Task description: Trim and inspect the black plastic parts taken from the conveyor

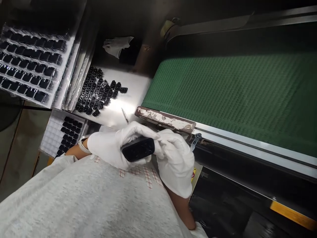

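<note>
Grey shirt (81,198) nearest cam, both gloved hands gripping black plastic part (138,148), left hand (111,147) wrapped round it, right hand (175,162) pinching its end, green conveyor belt (235,96) beside, loose black parts (99,91) on steel table (133,92).

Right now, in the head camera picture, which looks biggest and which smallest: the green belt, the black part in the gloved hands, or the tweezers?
1. Green conveyor belt, by far the largest.
2. Black plastic part, held between the left hand and right hand; it is nearer the camera.
3. Tweezers, thin, smallest.

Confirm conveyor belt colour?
Green, with a fine mesh-like texture, on the conveyor belt; clearest in the head view, the only one.
</note>
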A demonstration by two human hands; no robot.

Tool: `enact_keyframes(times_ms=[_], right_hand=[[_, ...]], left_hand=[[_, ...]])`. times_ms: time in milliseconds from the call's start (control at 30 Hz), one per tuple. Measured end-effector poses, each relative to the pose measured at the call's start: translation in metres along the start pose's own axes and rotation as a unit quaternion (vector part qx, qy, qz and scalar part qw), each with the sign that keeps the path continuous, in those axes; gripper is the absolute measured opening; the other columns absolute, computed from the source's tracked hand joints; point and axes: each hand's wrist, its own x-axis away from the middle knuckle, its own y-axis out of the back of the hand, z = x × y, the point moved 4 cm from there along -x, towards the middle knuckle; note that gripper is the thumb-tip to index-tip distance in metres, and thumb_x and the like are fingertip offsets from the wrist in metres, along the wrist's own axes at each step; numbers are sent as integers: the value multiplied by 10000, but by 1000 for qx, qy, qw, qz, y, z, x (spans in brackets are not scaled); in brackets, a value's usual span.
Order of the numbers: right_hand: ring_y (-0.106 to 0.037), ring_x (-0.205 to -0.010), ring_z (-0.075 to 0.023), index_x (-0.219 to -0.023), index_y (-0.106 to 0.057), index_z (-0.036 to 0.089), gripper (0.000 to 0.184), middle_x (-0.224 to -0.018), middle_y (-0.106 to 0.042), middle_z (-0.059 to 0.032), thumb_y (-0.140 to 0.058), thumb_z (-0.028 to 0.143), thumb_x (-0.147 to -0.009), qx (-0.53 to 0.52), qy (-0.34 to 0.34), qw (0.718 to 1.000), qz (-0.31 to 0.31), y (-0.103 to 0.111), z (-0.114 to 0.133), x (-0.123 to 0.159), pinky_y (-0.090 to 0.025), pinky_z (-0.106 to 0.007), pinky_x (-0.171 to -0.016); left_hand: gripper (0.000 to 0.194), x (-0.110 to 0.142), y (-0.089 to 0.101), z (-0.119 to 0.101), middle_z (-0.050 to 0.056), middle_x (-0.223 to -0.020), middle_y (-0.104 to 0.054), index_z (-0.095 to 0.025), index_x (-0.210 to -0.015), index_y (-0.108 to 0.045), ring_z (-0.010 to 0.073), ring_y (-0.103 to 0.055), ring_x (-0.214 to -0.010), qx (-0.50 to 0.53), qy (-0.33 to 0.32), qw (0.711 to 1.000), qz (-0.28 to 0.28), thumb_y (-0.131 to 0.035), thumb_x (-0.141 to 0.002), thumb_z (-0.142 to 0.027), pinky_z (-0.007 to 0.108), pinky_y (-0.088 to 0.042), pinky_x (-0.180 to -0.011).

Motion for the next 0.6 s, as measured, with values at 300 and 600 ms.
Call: enact_keyframes(times_ms=[300,600], right_hand=[[-514,-725,-97,-1213,-647,315,367,-957,-520,-32,-657,177,-874,-23,95,995,-24,-9,37,5,-445,-235,-577],[-636,-987,-153,-1126,-647,234,220,-1050,-622,-56,-642,341,-935,80,111,988,65,-22,44,-3,-585,-291,-842]], left_hand=[[470,5,0,3,72,-1043,-691,-251,-1196,-418,151,-746,-819,82,71,993,40,-690,-832,-130,267,-624,-725],[549,8,-2,18,61,-849,-740,-223,-1246,-602,194,-728,-736,120,248,955,108,-787,-780,-446,311,-632,-678]])
